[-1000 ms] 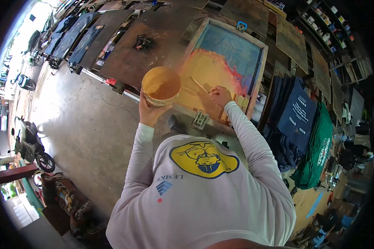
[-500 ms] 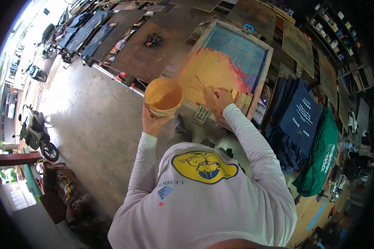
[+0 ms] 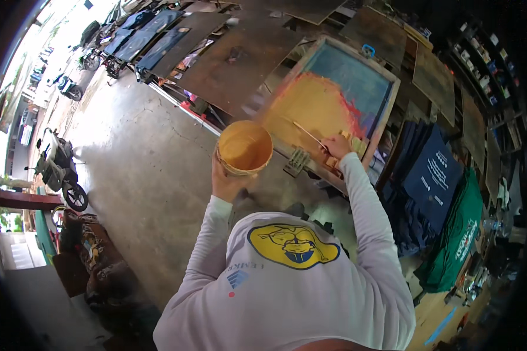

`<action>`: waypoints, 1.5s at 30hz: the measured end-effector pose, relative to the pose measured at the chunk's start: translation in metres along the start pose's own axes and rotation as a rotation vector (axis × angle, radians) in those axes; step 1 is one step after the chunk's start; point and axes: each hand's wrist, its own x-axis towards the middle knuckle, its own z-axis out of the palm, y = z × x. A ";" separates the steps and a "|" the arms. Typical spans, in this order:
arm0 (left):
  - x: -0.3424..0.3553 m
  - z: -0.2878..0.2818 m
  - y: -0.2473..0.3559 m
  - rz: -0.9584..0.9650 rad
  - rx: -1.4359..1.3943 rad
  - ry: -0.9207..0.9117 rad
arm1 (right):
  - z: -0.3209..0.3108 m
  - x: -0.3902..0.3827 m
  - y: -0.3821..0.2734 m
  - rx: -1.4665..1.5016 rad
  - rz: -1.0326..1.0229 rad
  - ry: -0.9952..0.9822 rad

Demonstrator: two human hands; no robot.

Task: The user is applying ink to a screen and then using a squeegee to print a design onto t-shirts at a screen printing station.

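My left hand (image 3: 227, 182) is wrapped round the side of a round pale tub (image 3: 246, 143), tilted so its orange-yellow coated inside shows. The tub is up beside the near left corner of a wood-framed printing screen (image 3: 387, 108). Yellow ink covers much of the mesh, with a red edge and blue beyond. My right hand (image 3: 336, 145) is closed on a thin stick (image 3: 307, 133), which points left over the yellow area. Whether its tip touches the mesh I cannot tell. A yellow-stained wooden piece (image 3: 358, 144) lies beside my right hand.
Dark boards (image 3: 234, 64) line the long table at the far left. To the right hang stacked navy shirts (image 3: 424, 175) and a green cloth (image 3: 459, 234). A small printed block (image 3: 298, 162) sits at the screen's near edge. A motorbike (image 3: 61, 164) stands on the left.
The whole view has shifted, so everything sits lower and farther right. Both hands keep their holds on the tub and the stick. A dark shoe below the tub no longer shows.
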 end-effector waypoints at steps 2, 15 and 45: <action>0.010 -0.006 0.001 0.095 0.184 -0.017 | -0.003 -0.015 0.010 0.203 0.059 -0.038; 0.092 -0.078 0.062 0.512 0.681 -0.201 | 0.058 -0.188 -0.137 0.269 -0.287 -0.322; 0.168 -0.168 0.082 0.996 0.603 -0.397 | 0.275 -0.215 -0.206 -0.772 -0.919 0.410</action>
